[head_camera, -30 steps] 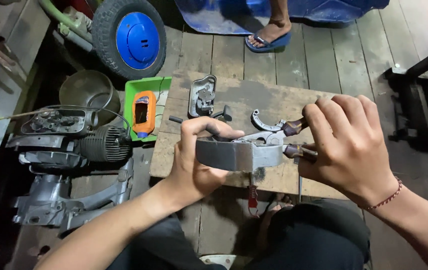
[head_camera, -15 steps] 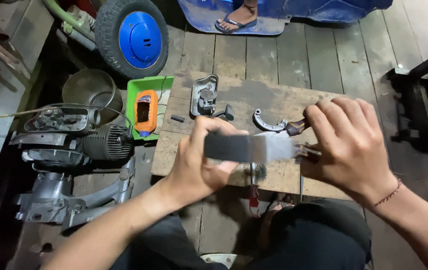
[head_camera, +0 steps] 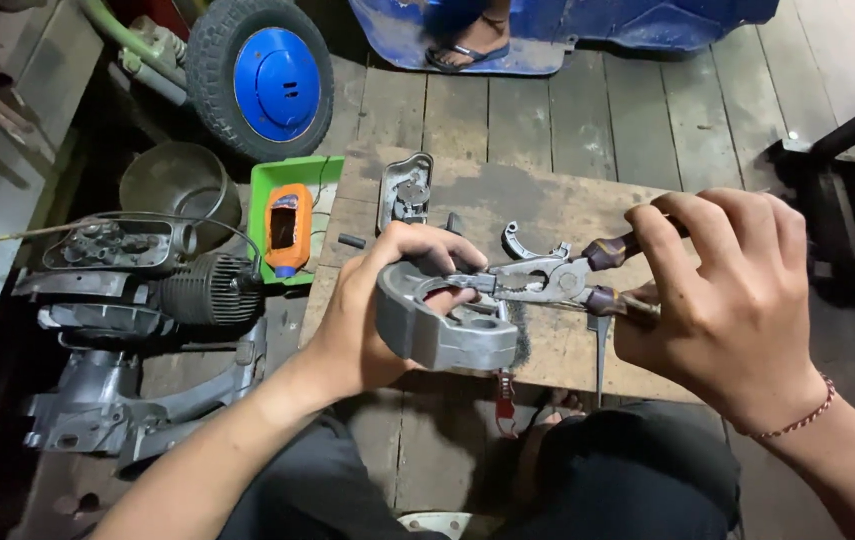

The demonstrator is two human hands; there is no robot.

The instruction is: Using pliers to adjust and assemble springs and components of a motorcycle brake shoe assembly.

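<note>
Fingers of the left hand curled in a closed grip around a curved grey metal casting, held above the wooden board. Right hand, knuckles up, squeezed pliers whose tips reached into the casting.

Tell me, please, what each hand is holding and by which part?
Left hand grips the curved grey metal part around its arc; right hand holds pliers by the handles.

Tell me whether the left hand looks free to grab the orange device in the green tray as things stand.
Probably not at once: the left hand is wrapped around the curved grey metal part. The orange device lies uncovered in the green tray just beyond it, with nothing between them.
</note>
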